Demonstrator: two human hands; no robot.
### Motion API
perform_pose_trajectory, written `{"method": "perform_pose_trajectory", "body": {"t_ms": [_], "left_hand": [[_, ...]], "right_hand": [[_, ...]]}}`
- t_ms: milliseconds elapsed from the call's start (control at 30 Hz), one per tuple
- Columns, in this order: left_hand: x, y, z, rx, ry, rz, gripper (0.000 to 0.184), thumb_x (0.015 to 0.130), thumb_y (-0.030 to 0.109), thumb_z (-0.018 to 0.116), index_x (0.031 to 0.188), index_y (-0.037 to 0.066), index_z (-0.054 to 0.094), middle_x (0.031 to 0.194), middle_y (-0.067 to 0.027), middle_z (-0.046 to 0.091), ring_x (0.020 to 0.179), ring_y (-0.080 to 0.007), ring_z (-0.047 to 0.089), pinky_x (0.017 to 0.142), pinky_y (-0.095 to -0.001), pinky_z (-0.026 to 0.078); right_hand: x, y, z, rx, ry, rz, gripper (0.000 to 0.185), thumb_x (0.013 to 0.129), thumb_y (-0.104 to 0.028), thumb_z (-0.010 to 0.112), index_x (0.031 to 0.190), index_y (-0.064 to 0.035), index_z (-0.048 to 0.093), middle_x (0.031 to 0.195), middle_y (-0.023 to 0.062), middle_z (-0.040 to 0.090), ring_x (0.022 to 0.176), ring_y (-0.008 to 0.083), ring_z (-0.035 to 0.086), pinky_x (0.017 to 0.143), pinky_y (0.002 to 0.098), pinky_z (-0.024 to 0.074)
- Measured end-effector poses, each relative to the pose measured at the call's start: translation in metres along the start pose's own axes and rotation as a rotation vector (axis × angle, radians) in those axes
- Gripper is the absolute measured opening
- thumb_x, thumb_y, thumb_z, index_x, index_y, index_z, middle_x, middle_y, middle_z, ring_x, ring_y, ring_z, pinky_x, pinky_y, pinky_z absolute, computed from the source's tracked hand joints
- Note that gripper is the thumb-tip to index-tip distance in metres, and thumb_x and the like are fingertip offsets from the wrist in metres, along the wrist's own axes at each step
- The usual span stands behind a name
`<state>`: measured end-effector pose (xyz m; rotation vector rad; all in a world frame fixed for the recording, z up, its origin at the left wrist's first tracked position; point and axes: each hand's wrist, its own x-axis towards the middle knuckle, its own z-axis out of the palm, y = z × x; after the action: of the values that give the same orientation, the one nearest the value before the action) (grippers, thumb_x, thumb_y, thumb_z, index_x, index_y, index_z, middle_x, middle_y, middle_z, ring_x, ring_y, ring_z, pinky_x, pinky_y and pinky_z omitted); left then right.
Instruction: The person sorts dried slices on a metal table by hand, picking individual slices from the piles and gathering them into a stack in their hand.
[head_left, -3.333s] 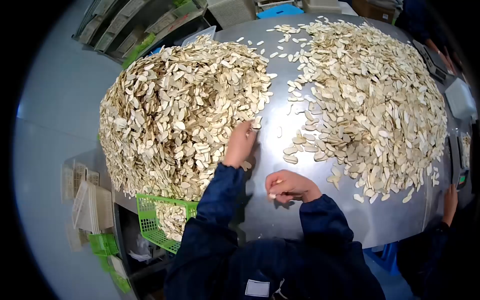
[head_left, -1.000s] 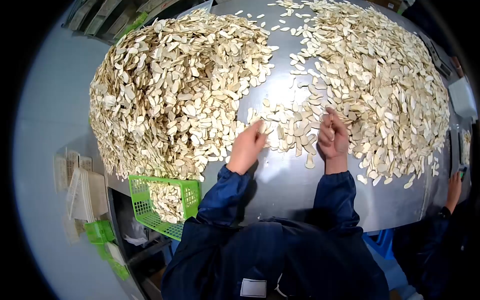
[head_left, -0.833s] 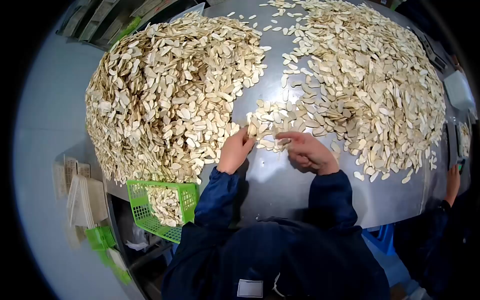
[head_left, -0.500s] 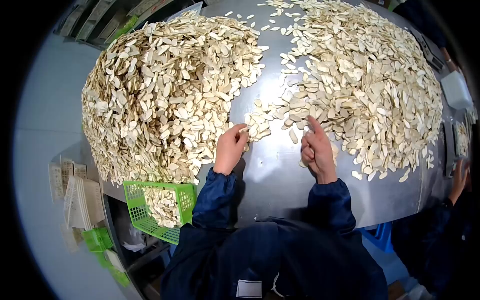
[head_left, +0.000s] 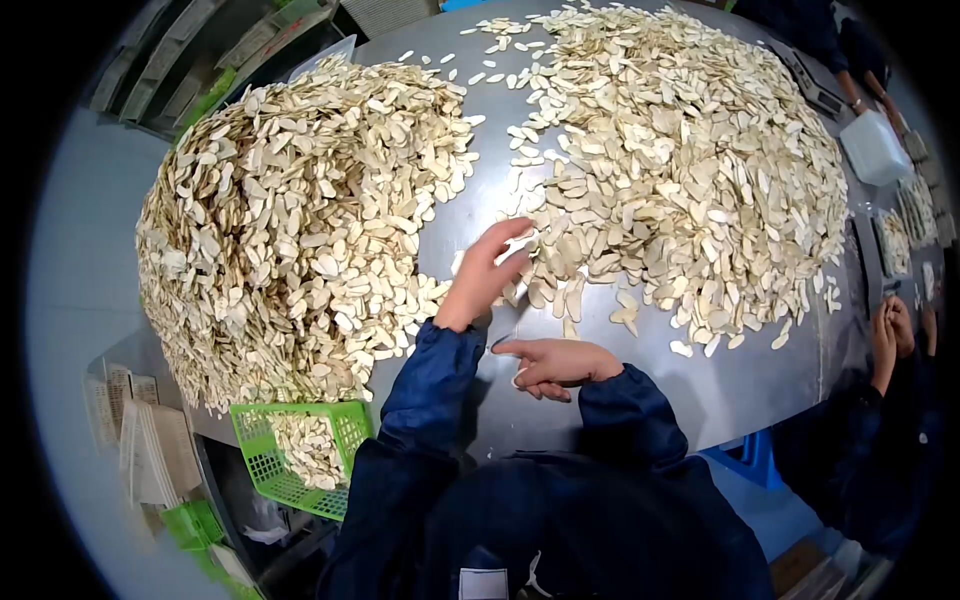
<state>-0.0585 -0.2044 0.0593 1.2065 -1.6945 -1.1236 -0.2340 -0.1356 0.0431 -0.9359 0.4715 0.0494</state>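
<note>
My left hand is at the near left edge of the right-hand heap of pale, flat dried slices. Its thumb and fingers curve around a few slices. Closer to my body, my right hand is turned sideways above the metal table, its index finger pointing left. The other fingers are curled, and a pale slice edge shows by them. A second large heap of slices rises to the left of my hands.
A green plastic basket with slices in it hangs at the table's near left edge. The metal table extends to the right. A white container and another person's hands are at the far right. Shelves stand at upper left.
My left hand has moved right to the edge of the right heap. My right hand has come back towards my body and turned leftward. The view has shifted slightly.
</note>
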Motion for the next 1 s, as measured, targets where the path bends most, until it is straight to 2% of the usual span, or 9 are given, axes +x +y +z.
{"method": "perform_pose_trajectory", "body": {"t_ms": [133, 267, 367, 467, 500, 600, 700, 800, 1000], "left_hand": [[-0.021, 0.007, -0.029, 0.214, 0.222, -0.119, 0.032, 0.086, 0.009, 0.058, 0.117, 0.002, 0.060, 0.105, -0.0130, 0.060, 0.090, -0.0206, 0.061, 0.074, -0.0303, 0.050], [-0.023, 0.010, -0.019, 0.202, 0.125, -0.174, 0.026, 0.085, 0.009, 0.059, 0.110, 0.002, 0.064, 0.093, -0.0133, 0.062, 0.079, -0.0225, 0.062, 0.069, -0.0314, 0.049], [-0.004, 0.021, 0.021, 0.451, 0.011, -0.033, 0.041, 0.079, 0.026, 0.068, 0.109, 0.001, 0.059, 0.093, -0.0149, 0.059, 0.082, -0.0294, 0.060, 0.073, -0.0370, 0.048], [0.016, 0.026, 0.057, 0.709, 0.072, 0.081, 0.047, 0.077, 0.031, 0.068, 0.111, 0.002, 0.054, 0.098, -0.0151, 0.056, 0.086, -0.0316, 0.059, 0.075, -0.0401, 0.048], [0.019, 0.027, 0.061, 0.732, 0.036, 0.052, 0.044, 0.077, 0.029, 0.067, 0.109, 0.002, 0.055, 0.097, -0.0155, 0.056, 0.086, -0.0321, 0.059, 0.075, -0.0403, 0.048], [0.028, 0.023, 0.065, 0.697, -0.022, 0.001, 0.035, 0.078, 0.023, 0.065, 0.105, 0.002, 0.057, 0.094, -0.0160, 0.056, 0.083, -0.0317, 0.059, 0.072, -0.0392, 0.048], [0.029, -0.001, 0.043, 0.468, 0.022, 0.027, 0.022, 0.080, 0.011, 0.059, 0.099, 0.000, 0.060, 0.086, -0.0153, 0.059, 0.074, -0.0263, 0.061, 0.066, -0.0344, 0.049], [0.028, 0.002, 0.022, 0.256, 0.073, -0.188, 0.019, 0.076, 0.006, 0.060, 0.094, 0.000, 0.063, 0.082, -0.0150, 0.061, 0.075, -0.0317, 0.059, 0.069, -0.0384, 0.048], [0.033, -0.002, 0.026, 0.643, 0.053, 0.072, 0.020, 0.070, 0.013, 0.069, 0.089, 0.006, 0.068, 0.090, -0.0123, 0.057, 0.089, -0.0317, 0.054, 0.078, -0.0393, 0.046]], "right_hand": [[0.005, 0.005, -0.002, 0.031, 0.026, -0.031, 0.068, 0.090, -0.008, 0.051, 0.147, -0.0044, 0.016, 0.065, 0.0050, 0.054, 0.039, 0.0088, 0.045, 0.038, 0.0230, 0.0382], [0.017, 0.007, -0.002, 0.058, -0.078, -0.031, 0.065, 0.090, -0.008, 0.051, 0.146, -0.0048, 0.018, 0.066, 0.0051, 0.054, 0.039, 0.0090, 0.046, 0.037, 0.0232, 0.0390], [0.018, 0.004, 0.003, 0.061, -0.037, -0.049, 0.039, 0.089, -0.008, 0.053, 0.127, 0.0016, 0.045, 0.063, 0.0048, 0.054, 0.038, 0.0093, 0.046, 0.037, 0.0238, 0.0394], [0.017, 0.005, -0.003, -0.069, -0.002, -0.013, 0.012, 0.088, -0.007, 0.054, 0.092, 0.0038, 0.057, 0.058, 0.0045, 0.053, 0.036, 0.0096, 0.046, 0.036, 0.0247, 0.0390], [0.011, 0.001, 0.001, -0.009, 0.025, -0.044, 0.020, 0.087, -0.006, 0.055, 0.069, 0.0015, 0.054, 0.055, 0.0047, 0.053, 0.035, 0.0097, 0.045, 0.035, 0.0254, 0.0386], [0.012, 0.005, -0.006, -0.075, 0.046, -0.047, 0.010, 0.087, -0.006, 0.054, 0.087, 0.0035, 0.057, 0.056, 0.0050, 0.054, 0.036, 0.0096, 0.045, 0.035, 0.0254, 0.0378], [0.009, 0.004, -0.001, 0.065, 0.068, -0.132, 0.027, 0.088, -0.006, 0.052, 0.113, 0.0034, 0.052, 0.058, 0.0042, 0.052, 0.036, 0.0089, 0.044, 0.036, 0.0242, 0.0373], [0.013, 0.004, -0.006, 0.068, -0.002, -0.111, 0.045, 0.089, -0.008, 0.050, 0.132, 0.0000, 0.040, 0.060, 0.0026, 0.050, 0.037, 0.0079, 0.043, 0.036, 0.0229, 0.0368], [0.010, 0.001, -0.005, 0.064, 0.044, -0.106, 0.043, 0.088, -0.010, 0.050, 0.129, -0.0012, 0.044, 0.062, 0.0019, 0.050, 0.040, 0.0078, 0.043, 0.037, 0.0234, 0.0371]]}}
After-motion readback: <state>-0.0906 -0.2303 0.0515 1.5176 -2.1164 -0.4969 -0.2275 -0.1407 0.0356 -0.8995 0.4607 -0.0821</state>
